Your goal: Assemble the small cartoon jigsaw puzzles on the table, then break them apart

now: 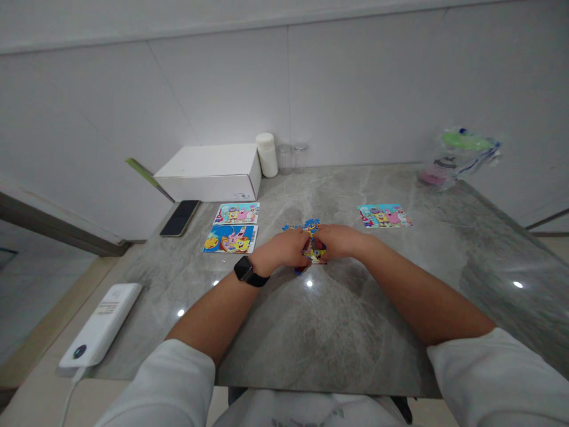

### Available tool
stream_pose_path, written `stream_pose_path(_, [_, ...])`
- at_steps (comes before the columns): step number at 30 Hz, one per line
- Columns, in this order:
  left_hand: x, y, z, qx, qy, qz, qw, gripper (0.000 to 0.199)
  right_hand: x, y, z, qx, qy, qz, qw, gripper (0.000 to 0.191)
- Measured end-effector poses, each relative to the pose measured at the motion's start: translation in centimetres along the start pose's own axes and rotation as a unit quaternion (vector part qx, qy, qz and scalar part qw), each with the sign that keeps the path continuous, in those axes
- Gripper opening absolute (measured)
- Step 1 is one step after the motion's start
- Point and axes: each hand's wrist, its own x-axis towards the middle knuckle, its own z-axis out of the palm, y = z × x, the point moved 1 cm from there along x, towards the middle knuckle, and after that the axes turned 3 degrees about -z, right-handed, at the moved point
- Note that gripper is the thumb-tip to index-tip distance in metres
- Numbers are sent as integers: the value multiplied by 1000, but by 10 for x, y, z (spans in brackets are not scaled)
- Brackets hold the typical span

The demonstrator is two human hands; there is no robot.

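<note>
In the head view, my left hand [294,247] and my right hand [334,241] come together over the middle of the grey table. Their fingers are bent and pressed onto colourful cartoon jigsaw pieces [316,253] between them. More blue jigsaw pieces [312,225] lie just beyond the fingertips. A small dark-blue and red bit pokes out below my left hand. My fingers cover much of the pieces, so how they join cannot be made out. A black watch sits on my left wrist.
Two cartoon picture cards [230,239] lie left of my hands, and another picture card [385,216] lies right. Behind stand a white box [208,169], a white bottle [267,155] and two glasses. A phone [180,218], a white corded device [101,325] and a plastic bag [462,155] sit outward.
</note>
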Motion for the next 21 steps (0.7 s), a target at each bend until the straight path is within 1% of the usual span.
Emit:
stream_pose_path(3, [1, -2, -1, -4, 7, 8, 1000, 37, 6, 6, 3, -9, 0, -13, 1000, 33])
stream_pose_path(5, [3, -4, -1, -15, 4, 0, 1000, 30, 11, 10, 5, 0, -8, -15, 1000, 25])
stream_pose_path(8, [5, -6, -3, -45, -6, -16, 999, 20, 17, 16, 9, 31, -11, -23, 999, 23])
stream_pose_path(11, [8, -9, -6, -72, -12, -20, 997, 17, 19, 21, 9, 60, 3, -35, 998, 22])
stream_pose_path(15, [11, -20, -7, -107, -25, -19, 994, 16, 20, 27, 6, 85, 12, -37, 996, 10])
stream_pose_path(18, [11, -32, -8, -127, -20, -25, 991, 17, 23, 33, 7, 150, 35, -28, 988, 7])
stream_pose_path(21, [11, -43, -10, -129, -12, -40, 991, 18, 28, 38, 12, 253, 62, -13, 965, 7])
